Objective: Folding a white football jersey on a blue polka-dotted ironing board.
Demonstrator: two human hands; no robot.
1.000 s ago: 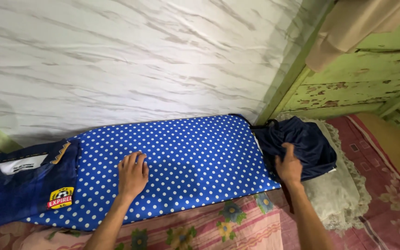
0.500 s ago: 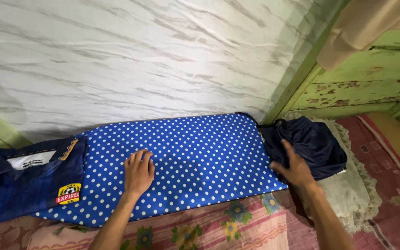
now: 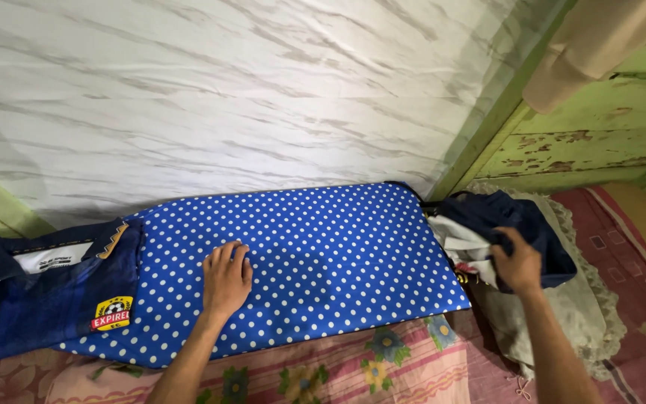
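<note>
A left hand [image 3: 227,278] rests flat, fingers together, on a blue polka-dot pad [image 3: 293,262], while the right hand [image 3: 519,263] clutches a dark navy garment [image 3: 521,224] at three o'clock; soft, light cloth, probably best gathered by an edge.

The padded rectangular board cover [image 3: 323,254] is bright blue with an even scatter of small white polka dots. At its left end lies a dark navy jersey [image 3: 35,299] with gold-trimmed collar points, a white neck label and a yellow, black and red shield badge. At the other end is a bundled navy garment [image 3: 521,217] (white lining showing) over a grey-beige lace-edged cloth [image 3: 585,314]. The pink bedsheet [image 3: 383,370] beneath carries blue and yellow flowers. The wall covering [image 3: 263,97] is white with grey marble veins.
</note>
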